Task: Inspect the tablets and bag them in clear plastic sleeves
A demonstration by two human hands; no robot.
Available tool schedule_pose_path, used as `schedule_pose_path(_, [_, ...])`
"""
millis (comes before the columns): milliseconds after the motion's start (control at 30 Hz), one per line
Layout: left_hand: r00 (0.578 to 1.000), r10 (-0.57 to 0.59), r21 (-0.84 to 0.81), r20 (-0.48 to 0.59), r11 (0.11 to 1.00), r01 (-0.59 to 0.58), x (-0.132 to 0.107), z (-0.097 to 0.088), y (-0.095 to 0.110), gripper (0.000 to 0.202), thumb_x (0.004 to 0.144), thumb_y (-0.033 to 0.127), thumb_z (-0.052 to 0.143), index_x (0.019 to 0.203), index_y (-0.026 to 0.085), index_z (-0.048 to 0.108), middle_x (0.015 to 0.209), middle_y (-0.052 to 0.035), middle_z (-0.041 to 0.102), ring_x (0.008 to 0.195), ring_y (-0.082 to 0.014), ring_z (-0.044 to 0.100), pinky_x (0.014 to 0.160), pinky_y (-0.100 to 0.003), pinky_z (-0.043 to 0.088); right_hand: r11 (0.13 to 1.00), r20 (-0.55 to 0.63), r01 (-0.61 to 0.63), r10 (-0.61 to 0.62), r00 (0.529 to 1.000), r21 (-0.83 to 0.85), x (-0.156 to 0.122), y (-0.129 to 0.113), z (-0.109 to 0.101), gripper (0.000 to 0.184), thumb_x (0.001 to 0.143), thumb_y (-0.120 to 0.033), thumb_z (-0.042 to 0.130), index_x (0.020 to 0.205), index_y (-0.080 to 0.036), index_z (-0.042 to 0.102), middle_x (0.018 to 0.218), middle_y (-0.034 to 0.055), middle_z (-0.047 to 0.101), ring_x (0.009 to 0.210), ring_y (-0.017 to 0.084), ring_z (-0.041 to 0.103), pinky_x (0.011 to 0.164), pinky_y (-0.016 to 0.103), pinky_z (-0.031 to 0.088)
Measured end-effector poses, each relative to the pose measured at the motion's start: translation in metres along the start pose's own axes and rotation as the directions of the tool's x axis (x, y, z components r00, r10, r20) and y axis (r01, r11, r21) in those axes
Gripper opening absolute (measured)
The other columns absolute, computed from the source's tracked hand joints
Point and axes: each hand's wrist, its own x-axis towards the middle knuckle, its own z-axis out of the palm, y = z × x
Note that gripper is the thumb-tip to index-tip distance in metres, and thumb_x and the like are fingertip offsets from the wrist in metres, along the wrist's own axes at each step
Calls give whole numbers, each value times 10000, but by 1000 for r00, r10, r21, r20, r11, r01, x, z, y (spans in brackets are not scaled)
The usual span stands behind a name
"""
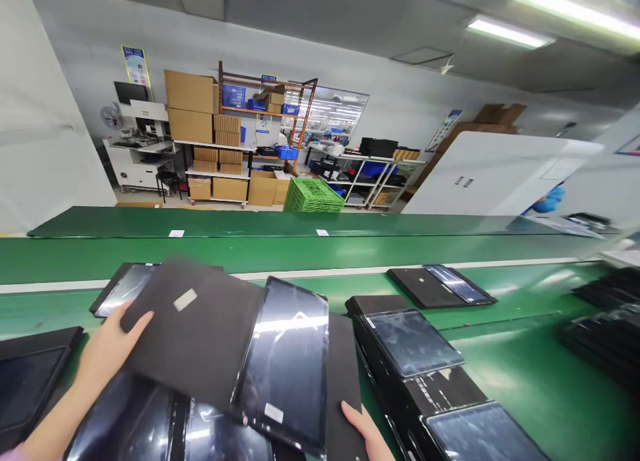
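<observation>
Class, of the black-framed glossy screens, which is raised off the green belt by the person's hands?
The tilted glossy screen lying on the dark matte sheet that the left hand and right hand hold up; the others rest on the belt.

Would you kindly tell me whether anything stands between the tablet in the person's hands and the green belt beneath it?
Yes. Two glossy tablets lie below the held tablet, covering the green belt there. A black stack topped with another tablet also sits just beside the right hand.
</observation>
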Motion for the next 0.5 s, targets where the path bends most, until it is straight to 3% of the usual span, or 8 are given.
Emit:
schedule_pose_path(67, [987,149,-128,56,982,-141,41,28,55,674,805,604,514,1300,150,574,1346,-145,637,1226,-348,614,996,-475,517,995,-78,57,-51,996,76,16,-9,-6,851,470,-407,942,1250,-243,642,1099,68,746,997,324,721,837,395,605])
schedule_pose_path(133, [968,243,-242,66,945,-220,72,58,99,595,831,515,496,1276,134,592,1371,-157,617,1268,-320,585,1098,-460,443,984,-127,134,-119,985,119,38,-17,-9,899,437,-385,947,1259,-232,617,1055,50,754,962,313,727,813,388,612])
schedule_pose_path(233, [960,279,-319,32,913,-255,92,95,133,644,830,476,504,1350,97,526,1445,-187,546,1349,-303,516,1163,-453,376,961,-135,221,-200,971,164,80,-23,-5,904,418,-370,933,1239,-198,595,992,36,758,921,296,729,777,379,616])
schedule_pose_path(333, [962,262,-276,73,933,-233,84,114,120,782,810,561,473,1399,46,474,1483,-222,493,1396,-324,463,1188,-471,337,943,-123,276,-256,959,187,127,-17,7,840,470,-408,899,1217,-197,576,992,23,751,891,252,724,776,355,614])
schedule_pose_path(433, [973,225,-150,51,965,-216,57,107,67,814,767,629,451,1325,45,545,1400,-230,571,1349,-362,505,1177,-507,340,933,-127,334,-318,940,136,176,2,17,785,549,-480,824,1233,-230,531,1099,31,727,972,236,712,856,344,604])
schedule_pose_path(500, [977,211,-67,6,975,-210,31,86,23,653,739,643,467,1118,151,667,1226,-181,694,1240,-386,590,1126,-549,390,936,-138,351,-346,928,11,206,21,18,732,608,-574,720,1232,-255,506,1183,43,698,1091,252,687,933,350,586])
